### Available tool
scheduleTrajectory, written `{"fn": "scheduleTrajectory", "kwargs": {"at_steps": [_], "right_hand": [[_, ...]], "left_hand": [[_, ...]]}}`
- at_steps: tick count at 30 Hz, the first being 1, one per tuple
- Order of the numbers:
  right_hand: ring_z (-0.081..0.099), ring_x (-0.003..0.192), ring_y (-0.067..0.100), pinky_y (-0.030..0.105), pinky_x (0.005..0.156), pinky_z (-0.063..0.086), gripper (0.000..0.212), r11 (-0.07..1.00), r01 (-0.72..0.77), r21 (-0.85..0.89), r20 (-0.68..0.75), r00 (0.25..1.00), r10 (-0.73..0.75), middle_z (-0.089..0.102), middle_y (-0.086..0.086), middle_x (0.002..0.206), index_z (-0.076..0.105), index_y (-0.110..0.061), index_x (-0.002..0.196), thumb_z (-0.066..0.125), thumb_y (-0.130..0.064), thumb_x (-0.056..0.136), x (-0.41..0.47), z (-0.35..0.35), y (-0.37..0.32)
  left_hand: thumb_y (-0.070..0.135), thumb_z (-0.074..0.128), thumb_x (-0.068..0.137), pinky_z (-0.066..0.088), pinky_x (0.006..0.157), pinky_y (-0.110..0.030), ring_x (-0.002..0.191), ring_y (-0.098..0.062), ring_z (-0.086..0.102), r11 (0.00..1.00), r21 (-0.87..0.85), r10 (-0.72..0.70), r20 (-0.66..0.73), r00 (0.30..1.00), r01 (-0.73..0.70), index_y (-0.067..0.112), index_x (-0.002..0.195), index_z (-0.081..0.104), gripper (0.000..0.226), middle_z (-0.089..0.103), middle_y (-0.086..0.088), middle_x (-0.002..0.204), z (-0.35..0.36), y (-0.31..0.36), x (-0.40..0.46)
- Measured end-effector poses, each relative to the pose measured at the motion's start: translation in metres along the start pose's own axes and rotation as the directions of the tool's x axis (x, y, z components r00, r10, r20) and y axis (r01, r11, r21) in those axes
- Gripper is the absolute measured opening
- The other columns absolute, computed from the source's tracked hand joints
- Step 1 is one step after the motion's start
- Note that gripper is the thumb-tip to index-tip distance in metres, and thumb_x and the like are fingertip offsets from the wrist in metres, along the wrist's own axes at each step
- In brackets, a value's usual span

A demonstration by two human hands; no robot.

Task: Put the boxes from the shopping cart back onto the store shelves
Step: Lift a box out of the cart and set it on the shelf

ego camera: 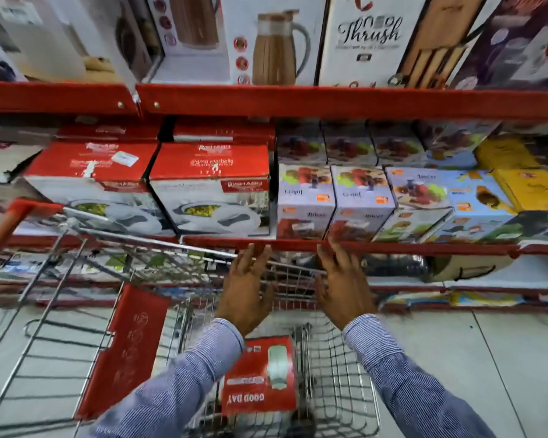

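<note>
Above the wire-mesh metal shopping cart (pixel 339 368) my left hand (pixel 246 290) and right hand (pixel 342 289) hover spread and empty, one red "GOOD DAY" cardboard box (pixel 261 376) left inside to shelve.

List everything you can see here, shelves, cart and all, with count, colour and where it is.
Good Day box: one, red, in the cart basket.
Shopping cart: one, silver wire, red handle, foreground.
Casserole boxes: two in front, red and white, middle shelf left.
Juicer boxes: several, lilac, middle shelf centre and right.
Yellow boxes: two or so, middle shelf far right.
Jug box: one, white, top shelf.
Thrush box: one, white, top shelf.
Shelf edges: red.
Left hand: open, empty, above the cart.
Right hand: open, empty.
</note>
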State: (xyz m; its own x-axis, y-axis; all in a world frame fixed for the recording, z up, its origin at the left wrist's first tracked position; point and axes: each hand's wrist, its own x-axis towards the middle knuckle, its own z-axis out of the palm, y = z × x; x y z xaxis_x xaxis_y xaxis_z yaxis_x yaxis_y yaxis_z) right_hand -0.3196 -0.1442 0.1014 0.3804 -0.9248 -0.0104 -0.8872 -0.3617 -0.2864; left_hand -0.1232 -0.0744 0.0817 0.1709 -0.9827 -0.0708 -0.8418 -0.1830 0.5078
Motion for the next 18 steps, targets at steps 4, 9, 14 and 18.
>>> {"fn": "scheduleTrajectory", "kwargs": {"at_steps": [4,9,14,18], "right_hand": [[0.054,0.123,0.032,0.039,0.103,0.044,0.053,0.955,-0.207,0.214,0.234,0.960,0.156,0.054,0.014,0.139,0.046,-0.014,0.137,0.048,-0.034,0.089,-0.047,0.046,0.000],[0.068,0.093,0.031,0.030,0.080,0.049,0.045,0.844,-0.495,0.206,0.583,0.755,0.300,0.073,0.019,0.103,0.069,-0.003,0.097,0.038,-0.036,0.097,-0.080,0.085,-0.012],[0.058,0.114,0.036,0.039,0.099,0.044,0.046,0.726,-0.667,0.170,0.688,0.608,0.397,0.064,0.021,0.121,0.062,0.000,0.115,0.035,-0.034,0.098,-0.094,0.101,-0.027],[0.059,0.112,0.034,0.034,0.091,0.043,0.045,0.699,-0.686,0.204,0.637,0.635,0.437,0.065,0.022,0.119,0.066,-0.002,0.110,0.035,-0.033,0.097,-0.101,0.100,-0.041]], "left_hand": [[0.043,0.055,0.089,0.038,0.115,-0.049,0.143,-0.036,0.039,0.975,-0.010,-0.221,0.124,0.968,0.223,0.019,0.152,0.032,0.071,0.036,-0.013,0.159,0.020,-0.043,-0.052],[0.037,0.066,0.090,0.045,0.105,-0.038,0.129,-0.037,0.054,0.693,-0.203,-0.555,0.463,0.691,0.692,-0.001,0.142,0.042,0.069,0.055,-0.019,0.142,0.033,-0.061,-0.091],[0.049,0.074,0.079,0.057,0.091,-0.046,0.105,-0.035,0.070,0.387,-0.295,-0.554,0.683,0.476,0.873,0.000,0.112,0.069,0.060,0.073,-0.011,0.103,0.041,-0.064,-0.101],[0.050,0.075,0.069,0.059,0.081,-0.044,0.087,-0.029,0.072,0.361,-0.338,-0.509,0.710,0.487,0.869,0.010,0.107,0.071,0.056,0.076,-0.018,0.106,0.038,-0.062,-0.107]]}}
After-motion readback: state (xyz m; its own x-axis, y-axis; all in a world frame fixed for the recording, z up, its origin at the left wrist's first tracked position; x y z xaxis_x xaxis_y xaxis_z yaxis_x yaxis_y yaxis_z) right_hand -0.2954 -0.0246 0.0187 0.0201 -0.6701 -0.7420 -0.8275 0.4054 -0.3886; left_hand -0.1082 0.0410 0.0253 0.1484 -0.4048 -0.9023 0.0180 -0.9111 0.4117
